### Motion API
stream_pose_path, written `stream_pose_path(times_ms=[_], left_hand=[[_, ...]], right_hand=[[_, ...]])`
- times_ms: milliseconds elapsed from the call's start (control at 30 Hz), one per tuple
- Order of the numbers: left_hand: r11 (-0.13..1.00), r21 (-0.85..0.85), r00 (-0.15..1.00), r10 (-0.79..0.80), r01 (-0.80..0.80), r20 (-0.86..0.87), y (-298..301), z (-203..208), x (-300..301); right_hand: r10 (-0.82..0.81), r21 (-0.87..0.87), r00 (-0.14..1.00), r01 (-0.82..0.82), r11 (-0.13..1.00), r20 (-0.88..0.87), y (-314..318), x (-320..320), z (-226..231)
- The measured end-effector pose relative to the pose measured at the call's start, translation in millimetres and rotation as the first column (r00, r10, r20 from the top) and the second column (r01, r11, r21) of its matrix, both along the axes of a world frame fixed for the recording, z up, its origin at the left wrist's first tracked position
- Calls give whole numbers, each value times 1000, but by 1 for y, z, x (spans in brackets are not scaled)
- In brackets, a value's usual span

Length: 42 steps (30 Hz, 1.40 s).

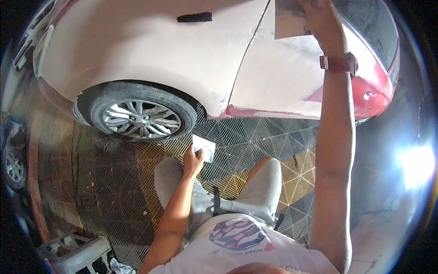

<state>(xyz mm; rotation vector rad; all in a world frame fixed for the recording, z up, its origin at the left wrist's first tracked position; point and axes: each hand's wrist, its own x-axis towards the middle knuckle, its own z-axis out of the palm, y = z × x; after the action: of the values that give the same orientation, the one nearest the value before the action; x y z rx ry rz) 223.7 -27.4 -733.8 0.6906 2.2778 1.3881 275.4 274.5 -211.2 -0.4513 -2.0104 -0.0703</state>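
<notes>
My left hand is closed on a thin, pale rectangular card with grey smudges, held low between the rear wheel and my knees. My right arm reaches up to the car, a red-banded watch on its wrist. At the top edge my right hand grips a flat rectangular sheet, greyish pink, in front of the car's side; its fingertips are partly cut off. The car body is covered in matte whitish-pink, with bare red paint toward the right end.
The car's wheel with a silver rim stands just ahead of my left hand. Ribbed floor tiles lie beneath my legs. A grey plastic stool is at the lower left, and another car's wheel at far left. A bright lamp shines at right.
</notes>
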Motion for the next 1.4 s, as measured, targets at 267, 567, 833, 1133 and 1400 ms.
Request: stream_pose_path(times_ms=[267,567,833,1133,1400], left_hand=[[998,57,998,38,-35,-43,4,9,0],[997,59,996,53,-57,69,7,-2,-13],[997,-63,999,34,-35,-7,8,2,-9],[875,417,787,-71,-247,613,-5,44,-16],[935,348,762,-270,63,588,6,51,27]], right_hand=[[-9,-15,936,15,1000,353,-56,2,-60],[57,-110,831,5,994,554,-83,-3,-192],[144,-280,405,298,913,903,-58,55,-400],[293,-858,945,-29,513,144,-119,150,-465],[430,-977,898,2,212,95,-164,156,-452]])
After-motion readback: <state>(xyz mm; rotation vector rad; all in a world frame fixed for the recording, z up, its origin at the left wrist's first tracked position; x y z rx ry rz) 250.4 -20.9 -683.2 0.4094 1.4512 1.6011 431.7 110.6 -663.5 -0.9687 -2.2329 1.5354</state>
